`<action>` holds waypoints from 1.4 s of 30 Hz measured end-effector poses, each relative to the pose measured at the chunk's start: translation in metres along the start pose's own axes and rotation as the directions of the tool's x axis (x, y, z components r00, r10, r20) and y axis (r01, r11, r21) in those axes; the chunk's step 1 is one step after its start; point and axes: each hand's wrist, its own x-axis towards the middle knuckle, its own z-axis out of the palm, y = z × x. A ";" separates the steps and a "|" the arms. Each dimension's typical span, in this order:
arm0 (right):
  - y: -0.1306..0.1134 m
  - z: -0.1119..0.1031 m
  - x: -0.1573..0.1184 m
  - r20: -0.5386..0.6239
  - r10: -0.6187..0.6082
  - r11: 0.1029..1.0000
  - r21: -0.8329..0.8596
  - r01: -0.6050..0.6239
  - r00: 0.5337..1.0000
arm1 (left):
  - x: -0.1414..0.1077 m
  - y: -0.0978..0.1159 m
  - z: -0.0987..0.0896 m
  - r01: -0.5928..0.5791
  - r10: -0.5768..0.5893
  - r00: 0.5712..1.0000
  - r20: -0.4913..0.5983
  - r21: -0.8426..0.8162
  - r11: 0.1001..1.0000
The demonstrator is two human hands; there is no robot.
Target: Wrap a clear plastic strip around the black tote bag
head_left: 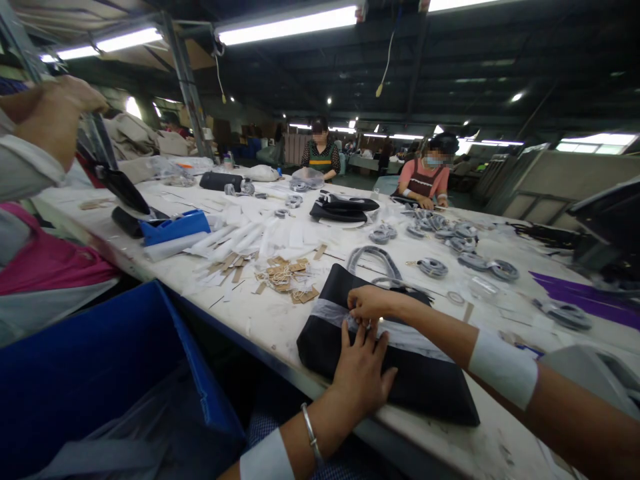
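A black handbag [415, 387] lies flat on the white table in front of me, its grey-wrapped handle [375, 257] pointing away. Across its middle runs a thin, translucent white wrapping strip [415, 339]. My left hand [363, 370] rests on the bag with fingers spread, the fingertips at the strip's edge. Coming in from the right, my right hand [371, 303] is closed, thumb and fingers pinching the strip near the bag's left part. The fingertips of both hands almost meet there, and exactly what lies between them is partly hidden.
Brown tags with strings [290, 277] and white paper strips [240, 237] lie beyond the bag. A blue tape dispenser [175, 227] stands left; a blue bin [165, 333] is below. Wrapped handles [467, 250] lie right. A co-worker's hand [80, 93] is upper left; two people work opposite.
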 end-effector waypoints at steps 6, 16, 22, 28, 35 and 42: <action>0.004 -0.006 0.002 0.075 0.005 0.999 0.053 -0.009 0.997 | 0.001 0.001 -0.001 -0.003 0.003 1.000 -0.002 -0.039 0.999; -0.024 -0.012 -0.007 -0.027 0.066 0.990 -0.126 -0.069 0.997 | 0.000 -0.001 0.000 -0.011 0.010 1.000 -0.016 -0.052 0.999; -0.025 -0.013 -0.007 -0.053 0.089 0.980 -0.173 -0.097 0.995 | 0.000 -0.001 0.000 -0.014 0.014 1.000 0.004 -0.020 1.000; 0.006 -0.012 -0.004 -0.026 0.094 0.992 -0.087 -0.096 0.995 | 0.001 -0.001 0.000 -0.009 0.008 1.000 -0.015 -0.029 1.000; 0.050 -0.003 -0.005 0.034 0.085 0.972 0.219 -0.091 0.996 | 0.000 0.000 0.002 -0.010 0.011 1.000 -0.015 0.024 1.000; 0.064 0.005 -0.016 -0.076 0.032 0.906 0.423 0.004 0.997 | -0.001 -0.001 0.002 -0.004 0.004 1.000 -0.016 -0.004 1.000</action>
